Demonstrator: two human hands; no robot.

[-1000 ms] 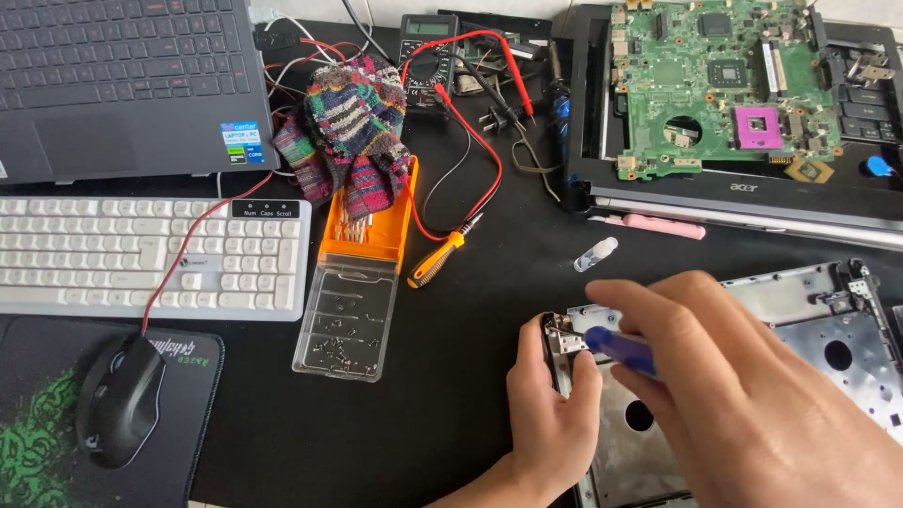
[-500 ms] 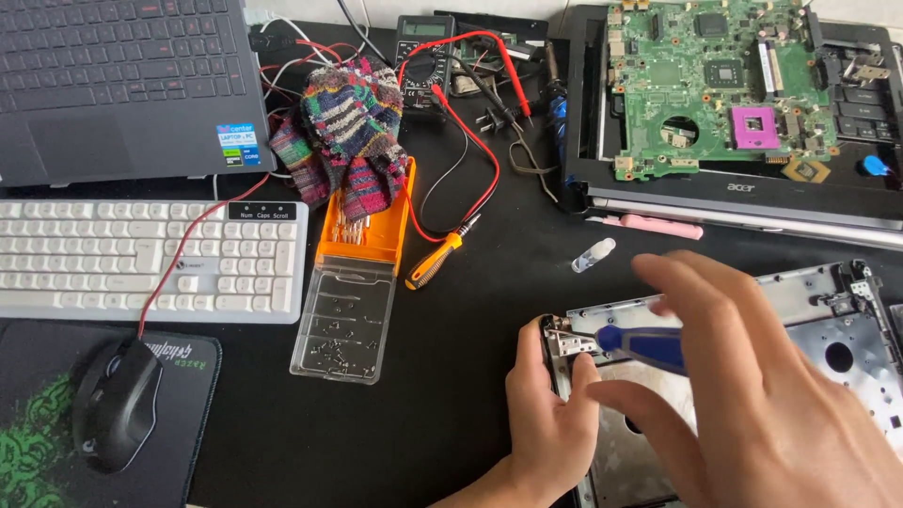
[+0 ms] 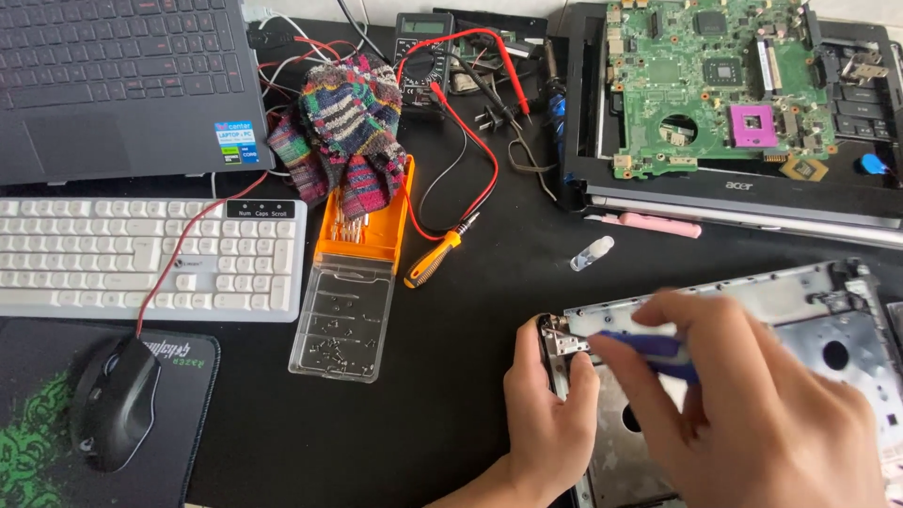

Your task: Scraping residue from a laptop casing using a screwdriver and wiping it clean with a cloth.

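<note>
**Hands at the corner hinge of a laptop shell**

Head view: we find the silver laptop shell [image 3: 800, 292] lying at the desk's [image 3: 470, 376] near right. Our left hand [image 3: 550, 414] clasps its left corner, fingers closed beside the metal hinge [image 3: 562, 341]. Our right hand [image 3: 752, 414] pinches a blue-handled screwdriver [image 3: 649, 346], tip at that hinge. A clear screw tray [image 3: 343, 320] lies well apart, left.

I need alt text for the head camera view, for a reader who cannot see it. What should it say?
Two bare hands work at the hinge corner of a silver laptop shell on a black desk: the left hand grips the corner, the right hand holds a blue-handled tool to it. Nearby lie a clear screw tray, an orange screwdriver and a green motherboard.
</note>
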